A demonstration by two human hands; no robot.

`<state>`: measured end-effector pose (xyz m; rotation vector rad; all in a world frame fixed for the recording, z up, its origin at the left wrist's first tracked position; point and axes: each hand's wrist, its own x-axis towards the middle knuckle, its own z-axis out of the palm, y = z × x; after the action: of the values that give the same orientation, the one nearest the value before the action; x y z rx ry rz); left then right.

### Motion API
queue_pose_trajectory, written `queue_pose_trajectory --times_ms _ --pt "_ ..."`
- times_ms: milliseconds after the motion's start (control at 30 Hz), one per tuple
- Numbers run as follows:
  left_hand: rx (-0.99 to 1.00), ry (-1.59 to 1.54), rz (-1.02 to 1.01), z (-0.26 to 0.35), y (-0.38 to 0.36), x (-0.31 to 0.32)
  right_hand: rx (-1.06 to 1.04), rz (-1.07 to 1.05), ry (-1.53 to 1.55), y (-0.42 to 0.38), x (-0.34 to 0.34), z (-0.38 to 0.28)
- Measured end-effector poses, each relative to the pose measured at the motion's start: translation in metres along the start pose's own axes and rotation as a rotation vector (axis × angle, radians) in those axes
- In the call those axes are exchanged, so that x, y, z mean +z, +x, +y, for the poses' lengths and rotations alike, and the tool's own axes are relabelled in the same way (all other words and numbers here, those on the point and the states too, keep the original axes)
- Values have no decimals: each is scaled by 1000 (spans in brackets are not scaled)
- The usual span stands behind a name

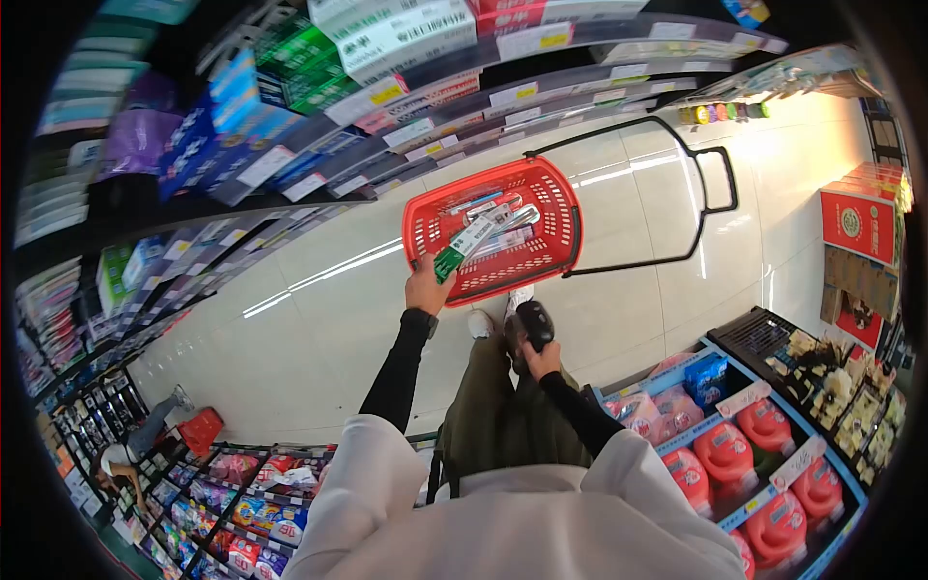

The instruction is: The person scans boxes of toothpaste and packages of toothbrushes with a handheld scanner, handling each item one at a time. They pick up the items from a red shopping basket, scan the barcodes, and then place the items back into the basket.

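My left hand (426, 287) is closed on a green-and-white box (464, 246) over the near left part of a red shopping basket (509, 274). Inside the basket lie several packaged items, partly covered by the box. The basket's long black handle (698, 184) extends to the right above the floor. In front of my right thigh, my right hand (543, 360) grips a black handheld device (535, 324), apart from the basket.
Shelves (387, 97) of boxed goods run along the top and left. Red detergent bottles (725, 454) fill a blue-edged display at lower right. Red cartons (858, 227) stand at right. Another person (126, 464) is at lower left near a red basket (200, 431).
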<state>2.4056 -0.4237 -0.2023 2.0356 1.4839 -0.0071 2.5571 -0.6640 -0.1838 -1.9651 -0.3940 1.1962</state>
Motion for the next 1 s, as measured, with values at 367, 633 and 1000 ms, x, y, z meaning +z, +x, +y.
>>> queue_pose_trajectory --times_ms 367,633,1000 --pt "335 -522 166 118 -174 -281 -317 -187 418 -106 -93 -238" --pt "484 -832 102 133 -237 -352 -504 -130 363 -172 -120 -314" --pt "-16 -1388 -247 159 -232 -343 -537 -367 491 -205 -147 -353"
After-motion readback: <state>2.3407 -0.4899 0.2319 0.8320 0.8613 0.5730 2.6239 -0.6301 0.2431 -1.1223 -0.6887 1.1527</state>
